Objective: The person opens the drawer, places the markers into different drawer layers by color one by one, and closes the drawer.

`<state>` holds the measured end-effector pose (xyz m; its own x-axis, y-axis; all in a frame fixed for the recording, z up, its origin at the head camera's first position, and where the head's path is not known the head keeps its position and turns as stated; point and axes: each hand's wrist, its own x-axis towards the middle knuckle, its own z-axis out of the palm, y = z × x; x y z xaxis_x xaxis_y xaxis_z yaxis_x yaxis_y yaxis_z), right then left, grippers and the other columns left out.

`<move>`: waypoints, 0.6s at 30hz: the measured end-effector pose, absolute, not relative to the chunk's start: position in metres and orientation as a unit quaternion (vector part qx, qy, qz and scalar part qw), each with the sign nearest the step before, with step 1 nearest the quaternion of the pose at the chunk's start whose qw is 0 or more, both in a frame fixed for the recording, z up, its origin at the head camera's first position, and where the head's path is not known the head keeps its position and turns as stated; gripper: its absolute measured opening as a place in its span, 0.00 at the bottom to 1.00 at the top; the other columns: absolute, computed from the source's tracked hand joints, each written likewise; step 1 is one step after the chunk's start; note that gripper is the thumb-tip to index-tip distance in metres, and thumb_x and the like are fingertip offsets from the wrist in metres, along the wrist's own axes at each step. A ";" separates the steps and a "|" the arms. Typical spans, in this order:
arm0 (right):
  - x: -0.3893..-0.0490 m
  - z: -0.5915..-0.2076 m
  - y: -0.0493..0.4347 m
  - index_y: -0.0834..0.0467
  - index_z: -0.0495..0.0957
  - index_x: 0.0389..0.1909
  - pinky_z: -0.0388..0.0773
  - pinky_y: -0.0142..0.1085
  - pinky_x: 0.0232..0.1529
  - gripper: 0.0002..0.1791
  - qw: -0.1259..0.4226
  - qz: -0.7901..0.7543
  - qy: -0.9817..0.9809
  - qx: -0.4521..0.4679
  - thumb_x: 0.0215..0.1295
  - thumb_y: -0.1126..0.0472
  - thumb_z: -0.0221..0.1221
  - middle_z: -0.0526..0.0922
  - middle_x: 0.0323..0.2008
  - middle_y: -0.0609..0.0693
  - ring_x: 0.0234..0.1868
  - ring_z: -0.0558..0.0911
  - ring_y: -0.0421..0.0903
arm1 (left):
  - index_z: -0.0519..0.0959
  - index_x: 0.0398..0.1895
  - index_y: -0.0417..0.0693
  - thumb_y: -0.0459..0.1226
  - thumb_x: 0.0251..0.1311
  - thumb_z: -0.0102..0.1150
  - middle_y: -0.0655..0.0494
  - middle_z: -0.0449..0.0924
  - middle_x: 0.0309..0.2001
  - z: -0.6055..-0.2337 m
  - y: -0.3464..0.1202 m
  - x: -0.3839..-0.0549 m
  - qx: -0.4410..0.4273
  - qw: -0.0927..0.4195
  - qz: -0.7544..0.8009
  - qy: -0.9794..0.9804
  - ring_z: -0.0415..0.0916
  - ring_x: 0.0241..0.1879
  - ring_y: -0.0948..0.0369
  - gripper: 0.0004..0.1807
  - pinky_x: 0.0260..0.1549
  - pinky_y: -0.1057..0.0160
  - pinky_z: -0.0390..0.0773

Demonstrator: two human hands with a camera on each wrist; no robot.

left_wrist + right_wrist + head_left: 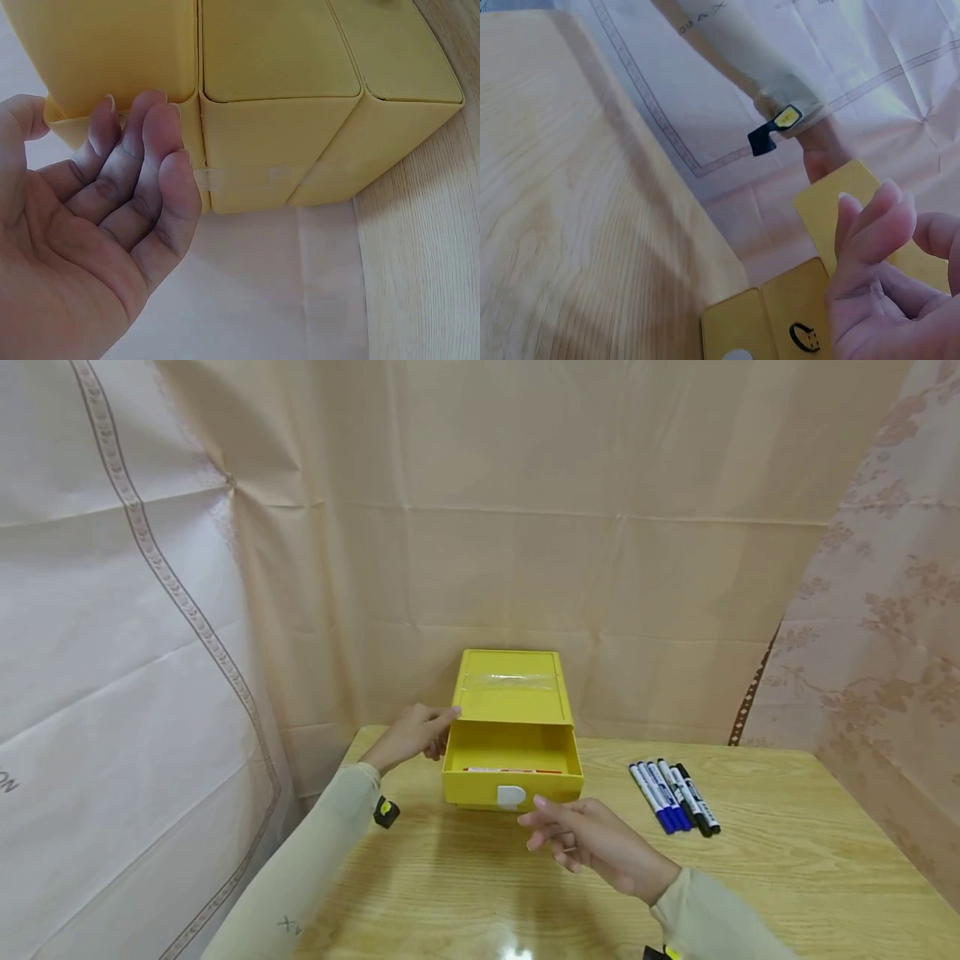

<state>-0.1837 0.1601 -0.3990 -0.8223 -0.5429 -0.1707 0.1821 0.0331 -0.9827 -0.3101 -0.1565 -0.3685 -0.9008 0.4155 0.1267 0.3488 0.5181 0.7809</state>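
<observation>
From the head, a yellow box [513, 706] stands near the far edge of the table [420, 902], its top drawer [468, 789] pulled out towards the person, with a red pen [517, 770] lying inside. The left hand [412, 733] holds the box's left side at the front corner, fingers bent; the right hand [592, 843] hangs just beside the drawer's white tab [512, 797], fingers loosely bent and apart, seemingly pinching nothing. The drawer looks like thin, stiff plastic, probably light and smooth, so the tab should give the surest hold; the box may slide if it is not steadied. Clear tape [510, 682] crosses its top, and blue- and black-capped pens [668, 797] lie side by side to the right. The table is pale wood grain with a slight gloss; cloth [480, 568] hangs behind and at both sides, creased and patterned in places. From the left wrist, the thumb rests at the top edge and the bent fingers lie against the box's side; three stacked sections show. From the right wrist, the bent fingers overlap the drawer, so contact is hard to tell; a black C-shaped mark [805, 337] shows on a lower front.
</observation>
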 end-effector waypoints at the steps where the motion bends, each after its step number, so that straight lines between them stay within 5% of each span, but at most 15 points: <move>1: -0.183 -0.398 0.159 0.66 0.83 0.54 0.70 0.27 0.23 0.26 0.265 -0.686 0.664 -0.136 0.79 0.45 0.54 0.88 0.38 0.53 0.24 0.74 0.37 | 0.81 0.27 0.45 0.60 0.78 0.43 0.46 0.82 0.25 -0.368 -0.156 -0.310 0.220 0.038 0.440 0.870 0.80 0.24 0.51 0.33 0.30 0.54 0.82; 18: -0.187 -0.392 0.140 0.67 0.81 0.57 0.70 0.24 0.22 0.31 0.266 -0.735 0.619 -0.072 0.75 0.41 0.58 0.89 0.36 0.47 0.22 0.74 0.35 | 0.81 0.27 0.45 0.62 0.77 0.44 0.35 0.83 0.31 -0.370 -0.157 -0.311 0.207 0.045 0.445 0.870 0.80 0.25 0.49 0.33 0.32 0.52 0.82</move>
